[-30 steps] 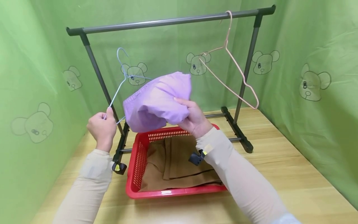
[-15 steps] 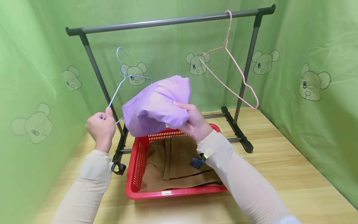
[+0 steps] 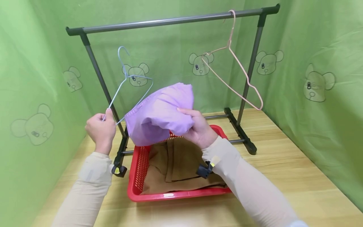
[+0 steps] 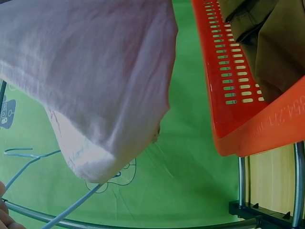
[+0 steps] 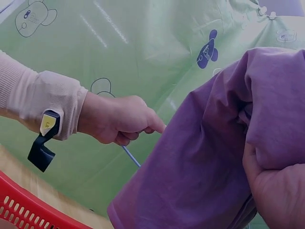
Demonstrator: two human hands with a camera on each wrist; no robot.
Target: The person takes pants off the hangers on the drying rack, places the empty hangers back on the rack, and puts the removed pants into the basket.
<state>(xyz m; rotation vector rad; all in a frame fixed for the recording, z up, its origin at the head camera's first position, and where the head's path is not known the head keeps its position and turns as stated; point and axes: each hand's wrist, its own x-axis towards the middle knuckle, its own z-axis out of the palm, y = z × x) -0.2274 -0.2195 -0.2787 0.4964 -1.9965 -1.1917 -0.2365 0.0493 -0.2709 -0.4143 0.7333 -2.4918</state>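
My left hand [image 3: 101,128] grips a light blue wire hanger [image 3: 121,85] by its near lower corner, with the hook pointing up. A lilac garment [image 3: 161,115], bunched and with a gathered edge, hangs in my right hand [image 3: 199,127], the thumb lying on top of the cloth. The cloth covers the lower part of the hanger in the head view; whether the hanger passes inside it I cannot tell. In the left wrist view the garment [image 4: 105,81] fills the upper left, and the hanger wire [image 4: 71,207] runs up to its lower tip.
Behind the hands stands a grey metal clothes rack [image 3: 170,21]. A pink hanger [image 3: 246,72] hangs at the right of its bar. Below the garment is a red basket [image 3: 133,183] with brown folded cloth [image 3: 181,160] inside. Green sheeting [image 3: 306,47] encloses the wooden surface [image 3: 297,176].
My right hand has lowered slightly with the lilac garment, baring more of the blue hanger's far shoulder. My left hand has shifted a little to the left, still holding the hanger.
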